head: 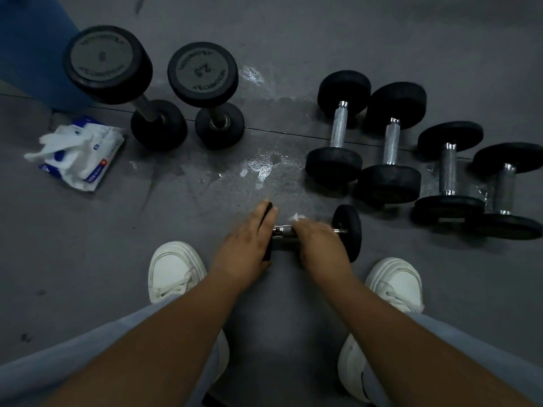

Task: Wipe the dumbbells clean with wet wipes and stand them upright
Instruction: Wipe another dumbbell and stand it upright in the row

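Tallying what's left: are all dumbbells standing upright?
No: the small dumbbell lies on its side, the left hand holding one end, the right hand holding a wet wipe on its handle.

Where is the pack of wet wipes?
In the head view, the pack of wet wipes lies on the floor at the far left, beside the taller standing dumbbell and near a blue thing.

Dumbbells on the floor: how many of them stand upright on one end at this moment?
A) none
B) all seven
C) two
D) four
C: only the dumbbell marked 5 and the dumbbell marked 2.5, near the wipes pack, stand on end. The four dumbbells at the right and the small dumbbell held by the left hand and right hand lie on their sides.
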Tool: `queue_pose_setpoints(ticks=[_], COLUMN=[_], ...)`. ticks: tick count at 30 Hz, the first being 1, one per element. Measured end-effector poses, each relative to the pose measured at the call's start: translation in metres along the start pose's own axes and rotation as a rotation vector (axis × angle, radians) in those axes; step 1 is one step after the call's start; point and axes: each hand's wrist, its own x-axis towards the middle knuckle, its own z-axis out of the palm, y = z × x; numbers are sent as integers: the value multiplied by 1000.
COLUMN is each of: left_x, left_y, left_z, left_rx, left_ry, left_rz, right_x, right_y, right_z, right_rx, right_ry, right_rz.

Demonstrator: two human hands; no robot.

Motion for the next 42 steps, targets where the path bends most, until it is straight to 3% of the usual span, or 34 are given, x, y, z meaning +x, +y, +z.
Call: queue_pose_setpoints(ticks=[3, 6, 10, 14, 16, 19, 23, 29, 33, 37, 39, 42], left_x=[-3, -7, -7, -7, -3, 9, 32, 53, 40, 38, 42, 42], left_y=[0, 0, 0, 3, 3, 1, -6, -5, -4, -3, -3, -3], left_z=[6, 15, 15, 10, 2, -14, -30, -42, -27, -27, -27, -26], left_rx=[-16, -41, -6, -17, 31, 136, 91, 60, 46, 54, 44, 27], left_ry=[28, 88, 93, 65, 20, -11, -116, -68, -82, -59, -52, -64], left_rz=[3, 11, 16, -8, 13, 59, 77, 65, 62, 56, 53, 38], right_x=[1, 1, 1, 0, 9, 26, 50, 50, 28, 38, 31, 17], right_y=[-8, -28, -6, -14, 0, 9, 7, 1, -6, -3, -23, -30], right_z=[-3, -2, -2, -11, -17, -23, -29, -29, -22, -26, -16, -7], right_rx=[62, 97, 97, 114, 50, -152, -140, -40, 21, 149, 68, 150], right_ry=[70, -7, 79, 8, -90, -377, -496, -168, -128, -41, -5, 4], right_rz=[64, -49, 81, -14, 7, -32, -65, 31, -26, 164, 83, -41])
